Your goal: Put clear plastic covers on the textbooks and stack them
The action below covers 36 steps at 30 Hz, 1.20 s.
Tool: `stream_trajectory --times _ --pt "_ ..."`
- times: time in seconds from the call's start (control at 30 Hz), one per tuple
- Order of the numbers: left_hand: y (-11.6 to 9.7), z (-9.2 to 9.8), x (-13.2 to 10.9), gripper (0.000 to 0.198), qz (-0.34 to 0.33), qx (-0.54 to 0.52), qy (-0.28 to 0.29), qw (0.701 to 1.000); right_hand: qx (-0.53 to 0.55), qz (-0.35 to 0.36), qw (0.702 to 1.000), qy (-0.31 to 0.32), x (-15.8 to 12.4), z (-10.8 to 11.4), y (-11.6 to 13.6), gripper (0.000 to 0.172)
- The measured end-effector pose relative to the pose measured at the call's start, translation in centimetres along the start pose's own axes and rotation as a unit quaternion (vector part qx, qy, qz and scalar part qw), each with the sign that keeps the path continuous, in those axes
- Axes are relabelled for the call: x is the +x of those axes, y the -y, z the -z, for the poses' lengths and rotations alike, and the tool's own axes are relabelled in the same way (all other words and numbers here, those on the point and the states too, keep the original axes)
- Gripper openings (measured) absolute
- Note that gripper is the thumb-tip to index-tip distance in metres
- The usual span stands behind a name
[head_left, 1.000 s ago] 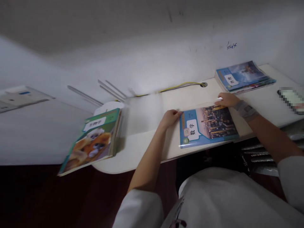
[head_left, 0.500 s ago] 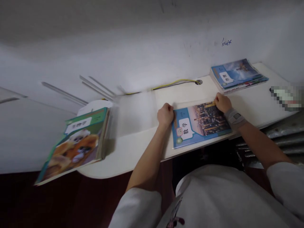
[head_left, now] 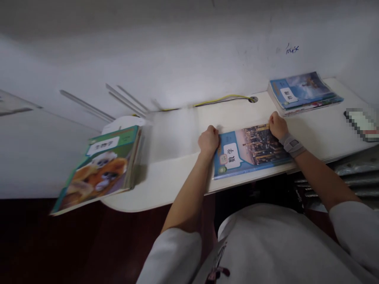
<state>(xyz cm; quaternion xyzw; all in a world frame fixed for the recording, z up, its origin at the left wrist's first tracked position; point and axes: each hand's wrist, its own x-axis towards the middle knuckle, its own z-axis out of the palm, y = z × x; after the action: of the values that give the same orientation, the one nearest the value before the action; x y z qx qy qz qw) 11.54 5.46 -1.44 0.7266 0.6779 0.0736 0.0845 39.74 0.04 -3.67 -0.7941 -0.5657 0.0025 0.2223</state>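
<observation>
A blue mathematics textbook [head_left: 245,152] with a city-at-night cover lies at the front edge of the white desk [head_left: 166,181]. My left hand [head_left: 209,140] is closed at its left edge, near the far corner. At the far right corner, my right hand [head_left: 278,125] grips the same book with curled fingers. A grey wristband with a dark face [head_left: 293,144] circles my right wrist. Both thumbs are mostly hidden from this angle.
A stack of books with a green biology textbook [head_left: 102,169] on top overhangs the desk's left end. Another stack, topped by a blue physics textbook [head_left: 303,90], lies at the back right. Beyond it is a phone [head_left: 363,124]. A yellow cable [head_left: 220,101] runs along the wall.
The view has shifted a little, so the desk and both stacks appear further right and higher. My hands keep hold of the mathematics textbook, which has barely moved.
</observation>
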Motion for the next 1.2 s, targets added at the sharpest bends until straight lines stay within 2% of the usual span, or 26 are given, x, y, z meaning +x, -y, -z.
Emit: stream_trajectory --times 0.1,0.23,0.3,0.4,0.5,0.63,0.73,0.77,0.83,0.87,0.93,1.0,1.1,1.2 --pt "-0.4 1.6 -0.5 0.031 -0.033 0.016 0.019 0.999 0.012 0.004 1.0 0.009 -0.1 0.0 0.2 0.019" --pt "-3.1 3.0 -3.6 0.051 -0.141 0.073 0.011 0.987 0.015 -0.001 0.999 0.034 -0.2 0.5 0.4 0.021" --pt "-4.8 2.4 -5.3 0.06 -0.172 0.087 0.041 0.98 0.014 -0.001 0.999 0.037 -0.3 0.6 0.5 0.022" --pt "-6.1 0.4 -6.9 0.074 -0.169 0.076 0.075 0.98 0.018 -0.001 0.999 0.033 -0.3 0.7 0.4 0.023" --pt "-5.8 -1.6 -7.3 0.076 -0.165 0.062 0.034 0.984 0.008 0.008 0.999 0.042 0.1 1.1 -0.2 0.024" --pt "-5.4 -2.2 -7.3 0.074 -0.171 0.047 0.011 0.984 -0.041 0.046 0.996 0.059 0.4 2.6 0.6 0.023" --pt "-5.8 -2.0 -7.2 0.073 -0.173 0.046 0.013 0.984 -0.059 0.124 0.99 0.035 -1.2 3.2 3.8 0.03" --pt "-5.8 -1.9 -7.2 0.072 -0.172 0.047 0.019 0.984 -0.063 0.194 0.978 0.039 -2.2 3.1 5.0 0.032" --pt "-5.6 -1.8 -7.1 0.068 -0.173 0.05 0.035 0.983 -0.058 0.267 0.959 0.074 -4.3 2.4 6.8 0.034" --pt "-5.3 -1.7 -7.0 0.065 -0.174 0.049 0.039 0.983 -0.058 0.288 0.951 0.091 -5.2 2.0 7.0 0.036" --pt "-4.1 -1.6 -6.7 0.062 -0.166 0.038 0.037 0.985 -0.069 0.319 0.937 0.122 -6.4 1.6 5.8 0.047" --pt "-2.8 -1.4 -6.4 0.06 -0.144 0.021 0.03 0.989 -0.084 0.278 0.948 0.128 -6.6 1.9 3.3 0.056" --pt "-2.0 -0.7 -6.2 0.06 -0.116 0.021 0.022 0.993 -0.101 0.207 0.964 0.135 -5.8 3.4 0.4 0.056" --pt "-3.7 0.0 -6.7 0.059 -0.121 0.043 0.007 0.992 -0.119 0.188 0.969 0.111 -5.3 4.2 1.7 0.051"
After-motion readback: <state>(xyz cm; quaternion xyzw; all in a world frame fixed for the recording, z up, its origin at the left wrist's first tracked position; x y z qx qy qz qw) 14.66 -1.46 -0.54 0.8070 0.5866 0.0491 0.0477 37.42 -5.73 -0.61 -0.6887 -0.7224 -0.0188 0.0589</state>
